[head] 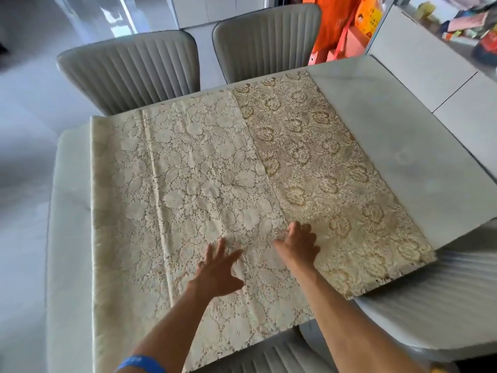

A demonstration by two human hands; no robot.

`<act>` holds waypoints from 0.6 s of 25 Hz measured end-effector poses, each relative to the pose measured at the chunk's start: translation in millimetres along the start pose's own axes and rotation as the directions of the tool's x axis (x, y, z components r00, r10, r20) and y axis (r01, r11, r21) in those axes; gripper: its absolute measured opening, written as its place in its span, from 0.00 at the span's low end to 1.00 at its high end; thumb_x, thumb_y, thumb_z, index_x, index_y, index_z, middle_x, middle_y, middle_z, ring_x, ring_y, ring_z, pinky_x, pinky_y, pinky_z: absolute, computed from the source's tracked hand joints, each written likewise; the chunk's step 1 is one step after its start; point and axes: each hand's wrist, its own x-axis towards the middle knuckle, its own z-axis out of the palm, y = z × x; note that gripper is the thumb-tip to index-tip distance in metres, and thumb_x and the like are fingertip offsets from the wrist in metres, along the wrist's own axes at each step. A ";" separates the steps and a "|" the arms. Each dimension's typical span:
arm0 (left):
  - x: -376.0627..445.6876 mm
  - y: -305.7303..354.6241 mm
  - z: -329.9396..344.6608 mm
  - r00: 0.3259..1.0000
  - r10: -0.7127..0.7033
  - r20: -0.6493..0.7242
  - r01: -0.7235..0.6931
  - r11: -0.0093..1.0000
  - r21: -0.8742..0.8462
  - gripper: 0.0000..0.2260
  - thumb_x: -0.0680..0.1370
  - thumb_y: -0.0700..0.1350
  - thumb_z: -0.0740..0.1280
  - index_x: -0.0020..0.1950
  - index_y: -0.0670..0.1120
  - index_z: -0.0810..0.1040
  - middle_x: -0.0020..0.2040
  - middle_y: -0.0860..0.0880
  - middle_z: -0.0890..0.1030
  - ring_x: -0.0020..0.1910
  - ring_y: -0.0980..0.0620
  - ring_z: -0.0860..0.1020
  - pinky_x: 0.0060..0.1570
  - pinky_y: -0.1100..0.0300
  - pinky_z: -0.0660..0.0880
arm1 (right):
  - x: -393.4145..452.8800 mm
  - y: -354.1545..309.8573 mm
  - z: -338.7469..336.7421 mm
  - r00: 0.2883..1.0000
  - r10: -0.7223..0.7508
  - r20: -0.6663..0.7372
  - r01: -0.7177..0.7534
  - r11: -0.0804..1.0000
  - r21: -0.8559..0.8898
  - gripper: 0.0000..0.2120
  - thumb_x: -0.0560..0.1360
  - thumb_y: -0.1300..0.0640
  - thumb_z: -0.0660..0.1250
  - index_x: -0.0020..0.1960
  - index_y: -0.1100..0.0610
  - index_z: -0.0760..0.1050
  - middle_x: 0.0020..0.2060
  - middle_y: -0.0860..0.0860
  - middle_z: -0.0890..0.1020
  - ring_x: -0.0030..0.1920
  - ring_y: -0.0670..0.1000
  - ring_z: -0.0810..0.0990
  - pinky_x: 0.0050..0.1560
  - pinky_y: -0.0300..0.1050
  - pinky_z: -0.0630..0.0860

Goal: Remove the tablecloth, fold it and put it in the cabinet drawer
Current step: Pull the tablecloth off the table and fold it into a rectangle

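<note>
The tablecloth (204, 184), cream lace with a flower pattern, lies spread over the middle of the pale table (403, 146). Part of it is folded over, so a paler layer covers the left side and a more golden patterned side shows on the right, its edge running diagonally between them. The left hand (217, 270) lies flat on the paler layer with fingers straight and spread, holding nothing. The right hand (298, 244) presses palm-down just beside it, at the fold edge, fingers extended. A blue wristband (141, 363) circles the left forearm; any print on it is too blurred to read. Two grey ribbed chairs (129, 71) stand at the far side. Orange bags (347, 25) stand beyond; their yellow label is illegible.
</note>
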 end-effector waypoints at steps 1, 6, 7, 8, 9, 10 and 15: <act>-1.4 -0.5 2.3 1.000 -0.001 -0.008 0.001 1.000 0.001 0.39 0.75 0.56 0.68 0.78 0.62 0.46 0.78 0.48 0.31 0.77 0.39 0.34 0.74 0.32 0.44 | 0.1 0.2 0.8 1.000 0.006 -0.015 -0.005 0.999 0.040 0.22 0.71 0.50 0.69 0.60 0.54 0.65 0.58 0.55 0.69 0.57 0.57 0.72 0.55 0.52 0.73; -3.5 -4.2 2.3 1.000 0.012 -0.009 -0.012 0.999 0.033 0.40 0.75 0.56 0.68 0.78 0.63 0.46 0.78 0.48 0.32 0.77 0.39 0.35 0.72 0.31 0.41 | -2.8 1.1 3.5 1.000 -0.004 0.006 0.003 0.992 0.123 0.29 0.72 0.48 0.72 0.65 0.55 0.63 0.59 0.55 0.68 0.49 0.55 0.78 0.45 0.52 0.81; -3.9 -3.7 1.7 1.000 0.014 -0.008 -0.013 0.999 0.050 0.39 0.75 0.56 0.68 0.78 0.63 0.45 0.78 0.47 0.32 0.77 0.38 0.35 0.72 0.31 0.41 | -4.2 2.0 2.8 1.000 -0.010 0.003 0.009 0.996 0.090 0.29 0.73 0.46 0.71 0.66 0.55 0.63 0.59 0.55 0.69 0.49 0.55 0.78 0.47 0.52 0.81; -3.9 -3.2 0.9 1.000 0.012 -0.006 -0.011 0.998 0.067 0.39 0.75 0.56 0.68 0.78 0.62 0.45 0.78 0.47 0.32 0.77 0.38 0.36 0.73 0.31 0.40 | -4.6 2.8 2.7 1.000 -0.020 0.002 0.020 0.999 0.031 0.28 0.73 0.46 0.70 0.66 0.56 0.63 0.60 0.55 0.70 0.51 0.55 0.78 0.50 0.53 0.80; -3.6 -3.3 0.5 1.000 0.010 -0.003 -0.010 0.997 0.082 0.40 0.75 0.55 0.68 0.78 0.62 0.45 0.78 0.47 0.32 0.77 0.37 0.36 0.73 0.32 0.40 | -6.3 2.8 4.1 0.999 -0.046 -0.002 0.046 0.997 -0.055 0.26 0.74 0.47 0.68 0.66 0.56 0.64 0.60 0.55 0.72 0.54 0.56 0.76 0.54 0.54 0.77; -3.3 -3.8 1.0 1.000 0.012 0.000 -0.012 0.995 0.097 0.40 0.75 0.54 0.68 0.78 0.62 0.44 0.78 0.46 0.32 0.77 0.37 0.36 0.73 0.32 0.40 | -8.8 2.1 7.1 0.997 -0.079 -0.004 0.077 0.987 -0.138 0.24 0.73 0.48 0.66 0.65 0.56 0.65 0.60 0.55 0.74 0.57 0.57 0.74 0.59 0.55 0.73; -3.0 -7.1 1.7 1.000 0.026 0.015 -0.029 0.985 0.170 0.41 0.75 0.53 0.67 0.78 0.62 0.42 0.78 0.45 0.31 0.77 0.35 0.36 0.73 0.32 0.43 | -16.9 -9.5 13.4 0.995 -0.056 0.084 0.047 0.992 0.114 0.16 0.71 0.50 0.68 0.56 0.52 0.69 0.46 0.49 0.80 0.45 0.50 0.79 0.50 0.50 0.78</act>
